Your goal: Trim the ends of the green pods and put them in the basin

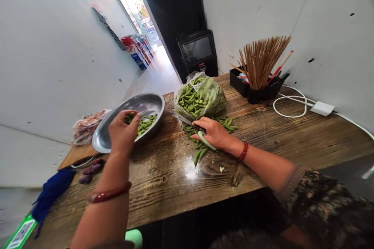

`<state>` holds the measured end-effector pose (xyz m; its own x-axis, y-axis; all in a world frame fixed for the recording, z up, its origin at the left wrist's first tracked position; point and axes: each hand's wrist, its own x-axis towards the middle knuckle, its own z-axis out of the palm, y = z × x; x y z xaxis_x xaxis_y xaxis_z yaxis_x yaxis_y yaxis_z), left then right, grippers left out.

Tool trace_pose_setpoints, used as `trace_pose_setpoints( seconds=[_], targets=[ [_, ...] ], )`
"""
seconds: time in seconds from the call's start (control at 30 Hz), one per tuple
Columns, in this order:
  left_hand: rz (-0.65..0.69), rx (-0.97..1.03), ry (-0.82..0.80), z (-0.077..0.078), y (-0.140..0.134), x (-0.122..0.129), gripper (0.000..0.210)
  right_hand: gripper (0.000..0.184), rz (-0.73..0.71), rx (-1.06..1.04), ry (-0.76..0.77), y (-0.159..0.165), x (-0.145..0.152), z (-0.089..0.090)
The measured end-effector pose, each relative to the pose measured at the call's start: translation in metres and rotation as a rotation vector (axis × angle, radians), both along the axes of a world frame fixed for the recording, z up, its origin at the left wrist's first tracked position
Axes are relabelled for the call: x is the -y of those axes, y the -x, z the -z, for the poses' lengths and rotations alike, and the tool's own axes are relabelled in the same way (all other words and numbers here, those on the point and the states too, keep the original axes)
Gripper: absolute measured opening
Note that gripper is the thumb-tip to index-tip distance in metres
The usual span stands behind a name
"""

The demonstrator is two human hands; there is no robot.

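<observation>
My left hand is over the near rim of an oval metal basin, its fingers closed round a green soybean pod. Several pods lie in the basin below it. My right hand grips a pair of scissors with pale green handles, the blades pointing left towards the bag. Loose pods are spread on the table under and around that hand. Just beyond stands an open clear plastic bag full of pods. The fingers of my right hand partly hide the scissors.
A black holder with many brown skewers stands at the back right, beside a white cable and adapter. Left of the basin lie a plastic-wrapped bundle, several purple fruits and a blue cloth. A green cap shows at the table's front edge.
</observation>
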<state>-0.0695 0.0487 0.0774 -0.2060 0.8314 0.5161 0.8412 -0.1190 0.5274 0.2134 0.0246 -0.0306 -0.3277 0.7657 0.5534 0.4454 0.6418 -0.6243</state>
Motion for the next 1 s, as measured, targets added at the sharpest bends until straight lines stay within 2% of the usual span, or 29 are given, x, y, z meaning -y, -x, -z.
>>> trace_pose_setpoints(
  seconds=[0.1,0.2,0.27,0.37,0.4,0.5,0.6,0.7,0.77,0.87,0.93,1.0],
  targets=[
    [0.028,-0.317,0.055,-0.01,0.011,-0.009,0.05,0.042,0.023,-0.032,-0.008,0.0,-0.003,0.002],
    [0.105,-0.387,0.033,-0.001,-0.011,0.0,0.038,0.041,0.046,-0.084,-0.017,-0.002,-0.007,0.002],
    [0.251,-0.312,0.095,0.017,-0.037,0.01,0.027,0.041,0.052,-0.117,-0.018,-0.003,-0.008,0.001],
    [0.492,-0.284,0.208,0.054,-0.074,0.022,0.019,0.039,0.05,-0.141,-0.013,-0.004,-0.01,0.0],
    [0.522,-0.29,0.241,0.067,-0.083,0.024,0.017,0.039,0.047,-0.143,-0.011,-0.004,-0.01,0.0],
    [0.494,-0.309,0.262,0.095,-0.1,0.024,0.012,0.039,0.038,-0.14,-0.007,-0.003,-0.008,-0.001],
    [0.503,-0.296,0.259,0.106,-0.103,0.021,0.007,0.04,0.04,-0.129,-0.002,-0.002,-0.006,-0.003],
    [0.573,-0.166,0.297,0.107,-0.097,0.021,0.008,0.041,0.033,-0.114,0.006,-0.001,-0.004,-0.003],
    [0.583,0.001,0.34,0.104,-0.089,0.023,0.008,0.04,0.026,-0.103,0.005,-0.002,-0.004,-0.003],
    [0.527,0.408,0.412,0.099,-0.077,0.029,0.01,0.038,0.01,-0.091,0.01,-0.002,-0.005,-0.002],
    [0.497,0.688,0.445,0.096,-0.071,0.033,0.018,0.038,0.005,-0.084,0.02,-0.002,-0.004,-0.002],
    [0.493,0.875,0.465,0.093,-0.068,0.036,0.028,0.039,0.0,-0.072,0.028,-0.003,-0.003,-0.003]
  ],
)
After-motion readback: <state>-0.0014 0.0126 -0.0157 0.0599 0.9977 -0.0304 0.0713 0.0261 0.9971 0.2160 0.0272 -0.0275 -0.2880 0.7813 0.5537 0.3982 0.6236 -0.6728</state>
